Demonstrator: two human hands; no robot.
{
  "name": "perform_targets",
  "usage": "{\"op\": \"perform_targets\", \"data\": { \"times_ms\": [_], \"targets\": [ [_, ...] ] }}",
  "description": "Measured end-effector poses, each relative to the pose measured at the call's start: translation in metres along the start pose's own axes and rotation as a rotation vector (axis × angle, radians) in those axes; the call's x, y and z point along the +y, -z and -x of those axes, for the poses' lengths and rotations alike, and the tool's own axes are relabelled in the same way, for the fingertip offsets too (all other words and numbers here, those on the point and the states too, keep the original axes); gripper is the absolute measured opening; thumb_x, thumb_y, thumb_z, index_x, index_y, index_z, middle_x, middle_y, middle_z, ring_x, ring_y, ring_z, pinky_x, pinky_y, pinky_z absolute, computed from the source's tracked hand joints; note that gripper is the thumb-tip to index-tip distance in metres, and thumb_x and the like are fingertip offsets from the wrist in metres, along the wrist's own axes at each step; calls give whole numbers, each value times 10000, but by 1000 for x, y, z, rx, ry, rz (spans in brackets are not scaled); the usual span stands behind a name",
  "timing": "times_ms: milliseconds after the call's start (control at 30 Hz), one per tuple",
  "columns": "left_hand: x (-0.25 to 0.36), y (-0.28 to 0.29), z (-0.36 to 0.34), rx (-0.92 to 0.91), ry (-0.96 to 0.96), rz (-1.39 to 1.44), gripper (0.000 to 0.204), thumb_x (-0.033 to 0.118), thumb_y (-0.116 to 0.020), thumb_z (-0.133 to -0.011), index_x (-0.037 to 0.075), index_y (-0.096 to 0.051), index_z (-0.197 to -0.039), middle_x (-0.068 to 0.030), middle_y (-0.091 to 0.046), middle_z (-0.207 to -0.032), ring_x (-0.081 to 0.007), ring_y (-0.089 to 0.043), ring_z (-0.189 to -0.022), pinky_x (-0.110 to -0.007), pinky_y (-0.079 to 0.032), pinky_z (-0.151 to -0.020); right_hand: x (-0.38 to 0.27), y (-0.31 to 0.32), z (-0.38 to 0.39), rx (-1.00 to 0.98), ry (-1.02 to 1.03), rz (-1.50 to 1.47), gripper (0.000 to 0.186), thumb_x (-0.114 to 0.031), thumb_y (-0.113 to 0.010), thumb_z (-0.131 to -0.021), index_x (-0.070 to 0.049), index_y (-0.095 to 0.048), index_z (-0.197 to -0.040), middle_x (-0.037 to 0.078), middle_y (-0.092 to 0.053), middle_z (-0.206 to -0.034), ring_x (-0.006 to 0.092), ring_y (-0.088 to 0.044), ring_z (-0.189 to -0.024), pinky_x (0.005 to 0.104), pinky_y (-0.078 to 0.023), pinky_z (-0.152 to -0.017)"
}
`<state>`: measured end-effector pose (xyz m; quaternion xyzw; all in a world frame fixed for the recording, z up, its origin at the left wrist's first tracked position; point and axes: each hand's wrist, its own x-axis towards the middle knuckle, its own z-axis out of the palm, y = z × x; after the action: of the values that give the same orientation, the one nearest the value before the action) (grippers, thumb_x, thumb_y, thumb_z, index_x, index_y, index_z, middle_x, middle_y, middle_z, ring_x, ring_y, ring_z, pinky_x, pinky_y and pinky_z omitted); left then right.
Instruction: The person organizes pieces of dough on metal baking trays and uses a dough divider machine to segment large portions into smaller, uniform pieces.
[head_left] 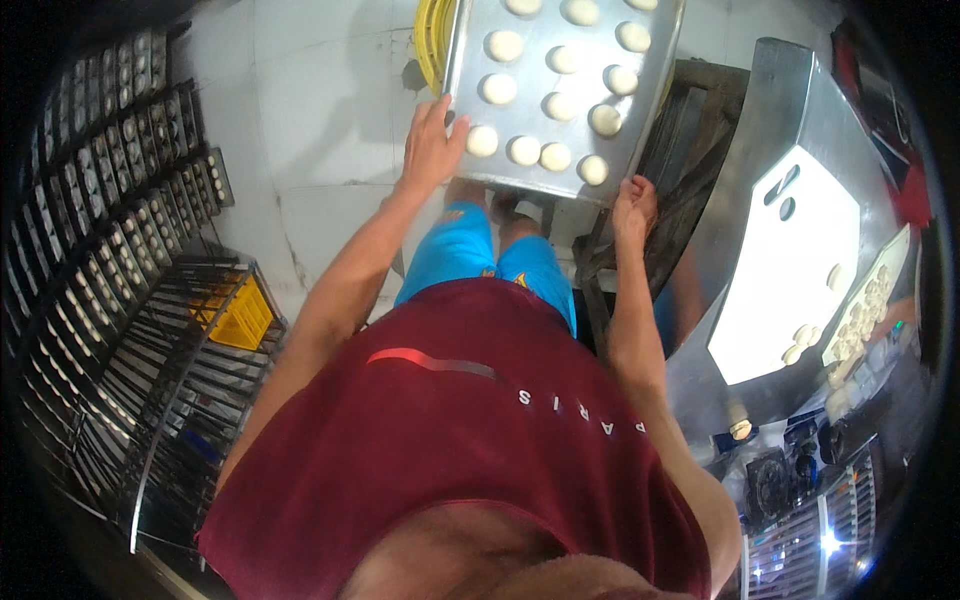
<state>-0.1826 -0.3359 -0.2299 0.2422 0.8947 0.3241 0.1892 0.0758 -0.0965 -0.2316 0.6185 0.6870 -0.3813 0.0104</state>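
Note:
A metal baking tray bearing several round, pale dough balls extends from in front of me to the top of the view. My left hand grips its left edge near the close corner, with the thumb by the rim. At the near right corner, my right hand is closed around the tray's edge. The undersides of both hands' grips are hidden. The dough balls lie apart from one another in loose rows.
Racks filled with trays of dough line the left, near a yellow crate. A yellow round object shows behind the tray. To the right are a dark wooden stand and a metal table with a white board and dough pieces.

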Motion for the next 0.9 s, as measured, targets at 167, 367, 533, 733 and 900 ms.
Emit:
{"op": "perform_targets", "data": {
  "times_ms": [167,367,533,733,900],
  "targets": [
    [2,4,-6,-79,220,29,542,363,-573,-970,-45,-560,-1326,-229,-626,-1195,-386,-614,-1093,-454,-476,-963,-19,3,-8,-15,-57,164,501,-433,-600,-960,-3,-615,-1217,166,-697,-1083,336,-652,-1049,444,-478,-941],
    [-6,7,-12,-103,246,-54,521,424,-442,-1003,-42,-675,-989,-303,-677,-1035,-477,-623,-1026,-517,-468,-913,-2,5,-16,-77,-118,-25,603,-528,-504,-1004,13,-599,-1255,209,-647,-1240,356,-605,-1161,430,-448,-992],
    [19,9,15,13,344,139,523,452,-450,-1019,-25,-655,-957,-265,-668,-964,-408,-642,-920,-471,-473,-836,24,9,-2,-82,-225,-560,670,-549,-467,-1023,70,-625,-1222,218,-651,-1232,305,-608,-1124,418,-445,-975],
    [4,30,80,195,436,168,533,475,-431,-1023,18,-666,-885,-235,-669,-897,-427,-649,-878,-520,-479,-804,-19,22,57,47,90,-464,588,-459,-485,-1032,89,-666,-1140,226,-714,-1067,301,-636,-903,418,-487,-855],
    [-51,36,173,320,313,127,329,325,-472,-1016,55,-656,-1058,-197,-651,-1081,-356,-617,-1052,-507,-472,-927,-47,23,137,46,536,-84,545,-433,-518,-994,68,-661,-1154,250,-704,-1091,348,-666,-949,459,-498,-861]
  ]
}}
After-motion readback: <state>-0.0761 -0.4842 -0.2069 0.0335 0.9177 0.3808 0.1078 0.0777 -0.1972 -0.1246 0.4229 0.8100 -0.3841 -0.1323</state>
